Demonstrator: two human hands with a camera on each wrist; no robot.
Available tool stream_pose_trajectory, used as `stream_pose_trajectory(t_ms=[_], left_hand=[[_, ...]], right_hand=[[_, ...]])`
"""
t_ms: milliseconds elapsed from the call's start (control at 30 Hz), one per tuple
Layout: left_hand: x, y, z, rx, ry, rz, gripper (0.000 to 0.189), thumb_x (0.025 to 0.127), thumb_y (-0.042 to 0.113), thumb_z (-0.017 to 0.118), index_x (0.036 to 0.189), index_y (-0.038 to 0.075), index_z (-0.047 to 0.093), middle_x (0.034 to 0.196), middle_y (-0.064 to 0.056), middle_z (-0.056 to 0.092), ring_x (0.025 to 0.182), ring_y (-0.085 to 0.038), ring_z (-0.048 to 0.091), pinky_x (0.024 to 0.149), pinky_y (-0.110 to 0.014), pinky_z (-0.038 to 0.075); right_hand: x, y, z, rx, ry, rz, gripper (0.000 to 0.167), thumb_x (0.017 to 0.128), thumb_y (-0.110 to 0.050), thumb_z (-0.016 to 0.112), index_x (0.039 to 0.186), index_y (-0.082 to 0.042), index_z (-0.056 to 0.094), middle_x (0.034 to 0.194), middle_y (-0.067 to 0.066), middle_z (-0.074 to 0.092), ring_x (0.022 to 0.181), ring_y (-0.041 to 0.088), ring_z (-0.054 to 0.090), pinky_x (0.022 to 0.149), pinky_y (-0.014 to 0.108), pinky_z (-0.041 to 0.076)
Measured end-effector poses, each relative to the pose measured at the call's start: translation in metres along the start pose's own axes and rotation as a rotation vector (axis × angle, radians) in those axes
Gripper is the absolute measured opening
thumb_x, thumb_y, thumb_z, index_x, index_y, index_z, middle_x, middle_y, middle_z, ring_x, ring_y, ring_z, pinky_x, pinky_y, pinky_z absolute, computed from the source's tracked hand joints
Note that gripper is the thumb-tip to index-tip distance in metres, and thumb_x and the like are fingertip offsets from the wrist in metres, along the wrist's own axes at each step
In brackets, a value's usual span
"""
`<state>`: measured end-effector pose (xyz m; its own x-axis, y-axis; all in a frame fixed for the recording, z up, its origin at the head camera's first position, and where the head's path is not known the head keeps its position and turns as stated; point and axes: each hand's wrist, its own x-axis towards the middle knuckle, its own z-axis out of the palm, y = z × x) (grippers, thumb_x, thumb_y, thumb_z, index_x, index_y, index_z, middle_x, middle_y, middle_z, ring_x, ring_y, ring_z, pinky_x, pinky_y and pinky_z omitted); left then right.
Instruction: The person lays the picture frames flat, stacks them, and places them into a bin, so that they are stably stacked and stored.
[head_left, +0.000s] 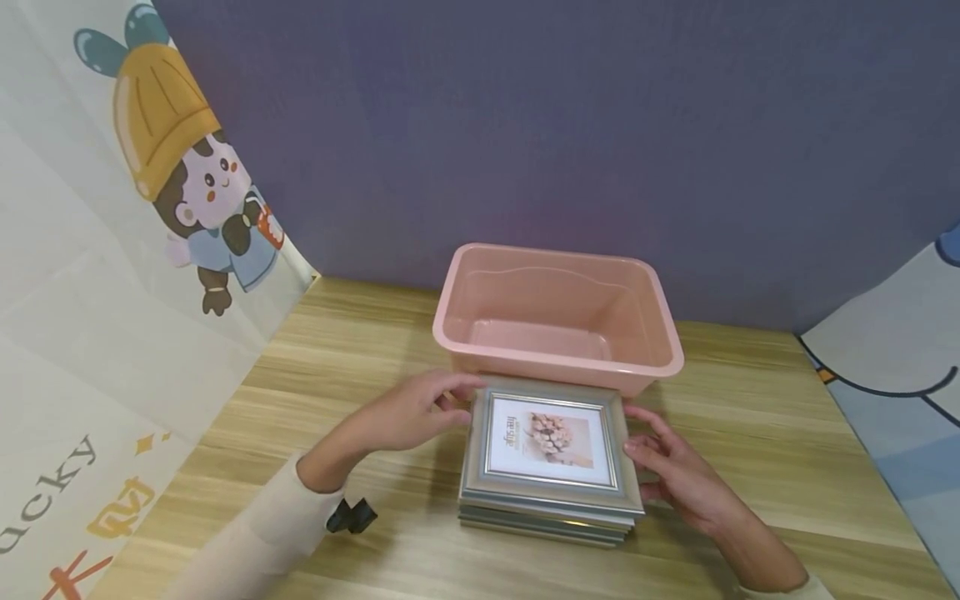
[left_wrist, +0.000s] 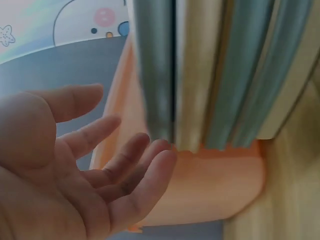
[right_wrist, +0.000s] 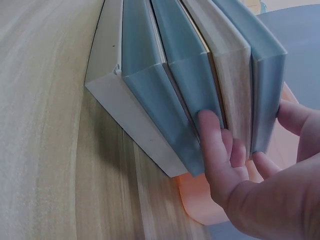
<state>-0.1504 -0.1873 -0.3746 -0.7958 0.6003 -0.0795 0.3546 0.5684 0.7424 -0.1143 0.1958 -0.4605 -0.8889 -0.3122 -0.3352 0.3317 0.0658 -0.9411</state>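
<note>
A stack of picture frames (head_left: 551, 437) lies on the wooden table, the top one showing a white insert with pink flowers. In the left wrist view the frames' edges (left_wrist: 160, 75) look grey-blue and cream. My left hand (head_left: 420, 410) is at the stack's left side with its fingers loosely bent; whether the fingertips touch the frames I cannot tell. On the opposite side, my right hand (head_left: 682, 471) has its fingertips against the frames' edges (right_wrist: 185, 85), its thumb near the top frame. Neither hand is wrapped around a frame.
A pink plastic tub (head_left: 558, 367) stands directly behind the stack, with nothing visible inside it. A small black object (head_left: 351, 517) shows by the left sleeve. A dark wall (head_left: 570, 125) rises behind the table (head_left: 750, 400), and printed cloth (head_left: 90, 333) hangs on the left.
</note>
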Motion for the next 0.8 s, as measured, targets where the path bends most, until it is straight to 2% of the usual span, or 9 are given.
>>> stream_pose_trajectory(t_ms=[133, 267, 367, 500, 633, 733, 800], left_hand=[[-0.005, -0.01, 0.009, -0.076, -0.035, -0.049, 0.064, 0.1, 0.022, 0.064, 0.158, 0.018, 0.036, 0.141, -0.017, 0.055, 0.114, -0.029, 0.064, 0.091, -0.039, 0.057], [-0.01, -0.018, 0.018, -0.191, -0.071, -0.116, 0.077, 0.101, 0.028, 0.064, 0.164, 0.023, 0.019, 0.152, -0.023, 0.042, 0.116, -0.032, 0.064, 0.09, -0.04, 0.059], [-0.013, -0.024, 0.025, -0.286, -0.081, -0.158, 0.084, 0.102, 0.031, 0.063, 0.165, 0.023, 0.009, 0.156, -0.03, 0.034, 0.12, -0.038, 0.063, 0.091, -0.046, 0.059], [-0.017, -0.028, 0.031, -0.394, -0.096, -0.209, 0.086, 0.102, 0.033, 0.061, 0.165, 0.025, 0.003, 0.157, -0.033, 0.029, 0.129, -0.046, 0.055, 0.093, -0.053, 0.057], [-0.018, -0.03, 0.037, -0.471, -0.118, -0.246, 0.086, 0.103, 0.036, 0.059, 0.164, 0.032, -0.001, 0.159, -0.033, 0.026, 0.135, -0.053, 0.046, 0.097, -0.057, 0.055], [-0.019, -0.033, 0.044, -0.49, -0.111, -0.247, 0.087, 0.103, 0.039, 0.058, 0.164, 0.035, -0.004, 0.161, -0.034, 0.021, 0.139, -0.057, 0.039, 0.102, -0.061, 0.051], [-0.019, -0.036, 0.048, -0.517, -0.108, -0.241, 0.086, 0.104, 0.039, 0.056, 0.163, 0.037, -0.006, 0.162, -0.035, 0.017, 0.14, -0.058, 0.038, 0.102, -0.061, 0.05]], right_hand=[[0.001, 0.0, 0.002, -0.008, 0.025, 0.023, 0.049, 0.105, -0.024, 0.056, 0.148, -0.037, 0.036, 0.112, 0.0, 0.059, 0.099, 0.018, 0.068, 0.08, 0.047, 0.061], [0.001, 0.0, 0.002, -0.012, 0.018, 0.023, 0.048, 0.105, -0.025, 0.055, 0.148, -0.037, 0.036, 0.115, 0.002, 0.058, 0.1, 0.018, 0.068, 0.081, 0.048, 0.061], [0.002, 0.001, 0.002, -0.012, 0.018, 0.023, 0.048, 0.105, -0.026, 0.055, 0.147, -0.038, 0.036, 0.117, 0.003, 0.056, 0.101, 0.019, 0.067, 0.083, 0.049, 0.06], [0.003, 0.003, 0.003, 0.003, 0.015, 0.034, 0.052, 0.106, -0.027, 0.053, 0.152, -0.037, 0.032, 0.125, 0.006, 0.049, 0.105, 0.02, 0.063, 0.087, 0.05, 0.058], [0.003, 0.005, 0.004, 0.027, 0.006, 0.044, 0.063, 0.107, -0.029, 0.051, 0.161, -0.034, 0.018, 0.141, 0.015, 0.039, 0.11, 0.021, 0.059, 0.089, 0.051, 0.056], [0.002, 0.007, 0.004, 0.06, -0.017, 0.054, 0.069, 0.108, -0.031, 0.047, 0.164, -0.035, 0.006, 0.156, 0.027, 0.025, 0.114, 0.021, 0.06, 0.09, 0.051, 0.056], [0.001, 0.009, 0.004, 0.084, -0.036, 0.064, 0.07, 0.109, -0.034, 0.044, 0.164, -0.035, 0.0, 0.164, 0.029, 0.014, 0.115, 0.02, 0.061, 0.091, 0.051, 0.056]])
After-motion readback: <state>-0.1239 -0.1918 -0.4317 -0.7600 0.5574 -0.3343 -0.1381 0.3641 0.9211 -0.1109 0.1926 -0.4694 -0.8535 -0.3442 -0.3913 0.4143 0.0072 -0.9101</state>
